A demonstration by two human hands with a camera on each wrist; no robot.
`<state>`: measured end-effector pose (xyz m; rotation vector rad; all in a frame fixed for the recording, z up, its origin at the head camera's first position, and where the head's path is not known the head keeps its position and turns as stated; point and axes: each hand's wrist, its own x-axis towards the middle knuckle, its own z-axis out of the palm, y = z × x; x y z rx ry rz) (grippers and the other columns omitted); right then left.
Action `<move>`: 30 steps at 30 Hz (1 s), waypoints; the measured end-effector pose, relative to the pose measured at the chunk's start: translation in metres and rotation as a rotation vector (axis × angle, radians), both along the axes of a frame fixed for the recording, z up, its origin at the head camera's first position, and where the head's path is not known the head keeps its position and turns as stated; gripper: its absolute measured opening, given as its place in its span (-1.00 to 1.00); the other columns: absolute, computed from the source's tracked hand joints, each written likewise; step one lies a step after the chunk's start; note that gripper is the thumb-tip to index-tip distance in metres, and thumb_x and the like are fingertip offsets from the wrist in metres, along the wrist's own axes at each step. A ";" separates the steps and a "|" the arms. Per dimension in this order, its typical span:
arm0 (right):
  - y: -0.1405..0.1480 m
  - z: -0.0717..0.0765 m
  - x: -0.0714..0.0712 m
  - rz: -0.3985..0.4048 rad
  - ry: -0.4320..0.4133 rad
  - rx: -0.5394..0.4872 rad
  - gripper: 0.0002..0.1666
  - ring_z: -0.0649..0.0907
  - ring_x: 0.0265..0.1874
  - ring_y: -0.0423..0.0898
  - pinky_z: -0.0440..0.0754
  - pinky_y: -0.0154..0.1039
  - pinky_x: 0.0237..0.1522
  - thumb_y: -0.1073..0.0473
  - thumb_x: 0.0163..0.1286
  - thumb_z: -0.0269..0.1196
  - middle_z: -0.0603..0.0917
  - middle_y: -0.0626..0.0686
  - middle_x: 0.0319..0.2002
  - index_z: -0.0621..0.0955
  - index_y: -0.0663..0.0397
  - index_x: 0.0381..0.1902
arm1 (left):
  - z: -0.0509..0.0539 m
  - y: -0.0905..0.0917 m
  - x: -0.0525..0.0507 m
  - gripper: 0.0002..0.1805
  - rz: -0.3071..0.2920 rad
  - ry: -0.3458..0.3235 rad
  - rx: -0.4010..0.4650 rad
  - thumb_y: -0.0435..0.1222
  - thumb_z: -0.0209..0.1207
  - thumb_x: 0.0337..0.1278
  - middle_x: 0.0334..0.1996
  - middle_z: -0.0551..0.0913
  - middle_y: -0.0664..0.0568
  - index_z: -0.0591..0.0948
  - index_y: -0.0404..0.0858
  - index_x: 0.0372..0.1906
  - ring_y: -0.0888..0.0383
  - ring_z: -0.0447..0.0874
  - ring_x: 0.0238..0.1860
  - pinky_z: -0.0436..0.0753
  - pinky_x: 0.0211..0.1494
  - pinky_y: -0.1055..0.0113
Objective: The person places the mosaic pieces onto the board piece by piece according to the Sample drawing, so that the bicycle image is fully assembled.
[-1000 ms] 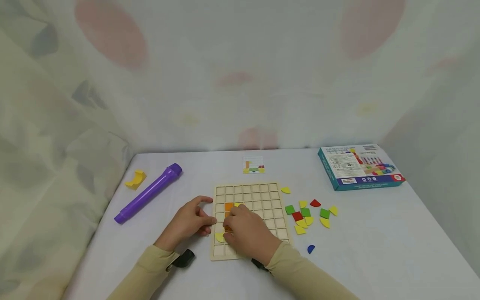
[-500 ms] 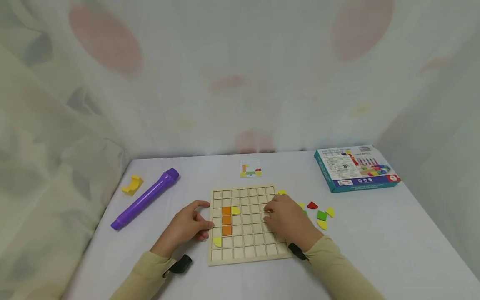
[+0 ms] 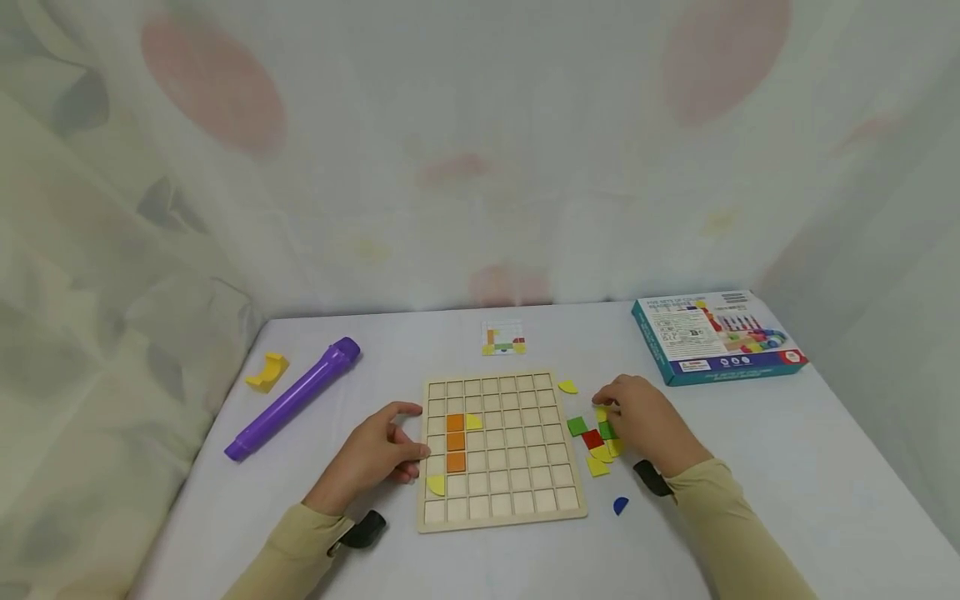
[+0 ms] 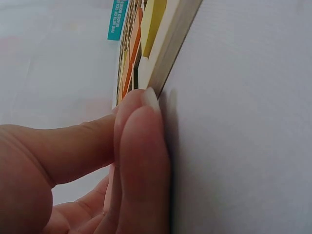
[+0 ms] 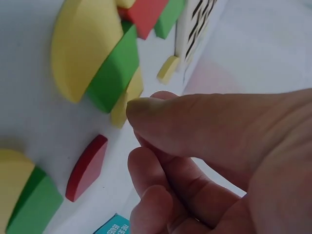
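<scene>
I have the left hand (image 3: 375, 454), thumb and index finger apart, touching the left edge of the wooden board (image 3: 502, 525). Right of the board, my right hand (image 3: 647, 417) meets a yellow piece (image 5: 118, 116) lying beside a green tile (image 5: 114, 70); I can't tell whether it pinches it.

Pale patterned drapes (image 3: 585, 142), softly lit, behind white tabletop (image 3: 810, 467).
</scene>
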<state>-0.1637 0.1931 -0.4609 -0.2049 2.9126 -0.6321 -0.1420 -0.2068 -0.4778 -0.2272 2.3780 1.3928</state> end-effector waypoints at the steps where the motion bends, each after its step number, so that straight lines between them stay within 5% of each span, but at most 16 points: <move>1: 0.001 0.000 0.000 0.005 0.006 0.003 -0.75 0.68 0.02 0.06 0.76 0.12 0.25 0.38 0.48 0.33 0.78 0.07 -0.07 0.83 0.08 0.00 | 0.000 0.000 0.000 -0.21 0.000 0.000 -0.001 -0.37 0.54 0.19 -0.31 0.71 -0.12 0.48 -0.06 0.50 0.10 0.78 -0.49 0.85 -0.37 0.20; 30: 0.006 0.000 -0.002 -0.008 -0.039 -0.009 -0.78 0.63 -0.13 0.01 0.79 0.01 0.08 0.28 0.51 0.37 0.76 0.07 -0.12 0.82 0.09 0.04 | 0.001 0.000 0.001 -0.22 -0.007 0.004 0.003 -0.36 0.53 0.21 -0.33 0.73 -0.11 0.48 -0.07 0.50 0.10 0.77 -0.49 0.84 -0.36 0.20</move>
